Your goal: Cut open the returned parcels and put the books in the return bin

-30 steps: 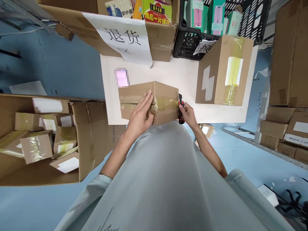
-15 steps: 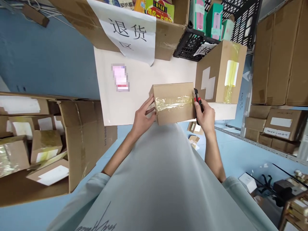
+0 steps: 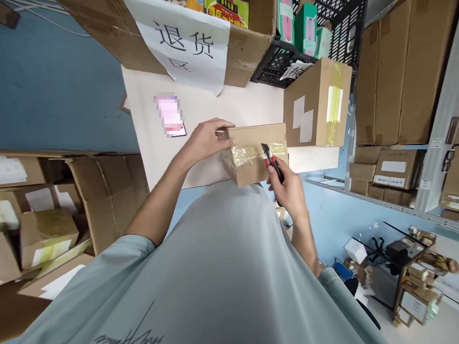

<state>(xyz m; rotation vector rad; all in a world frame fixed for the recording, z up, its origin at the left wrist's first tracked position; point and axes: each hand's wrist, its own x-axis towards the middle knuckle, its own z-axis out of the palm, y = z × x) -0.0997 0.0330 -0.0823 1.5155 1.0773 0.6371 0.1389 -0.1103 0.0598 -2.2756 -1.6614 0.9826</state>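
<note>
A small cardboard box (image 3: 256,167), its seam covered with clear yellowish tape (image 3: 247,154), rests at the table's near edge against my shirt. My left hand (image 3: 211,138) grips the box's left end, thumb on the front face and fingers over the top edge. In my right hand (image 3: 289,186) is a red-and-black box cutter (image 3: 273,165), fingers wrapped round its handle. Its tip points up and left in front of the taped face; whether it touches the tape I cannot tell. Left of the box lies a phone (image 3: 171,114), its screen blurred out.
Behind stand a large carton (image 3: 247,52) with a paper sign (image 3: 186,43) and a black crate (image 3: 270,62) holding green boxes. A taped carton (image 3: 303,114) sits at the right on the white table (image 3: 143,138). Lower left, an open carton (image 3: 102,196) holds several parcels.
My right hand has brought the box cutter from the box's right end leftward across its taped face. My left hand has shifted up to the upper left corner. The view has turned slightly.
</note>
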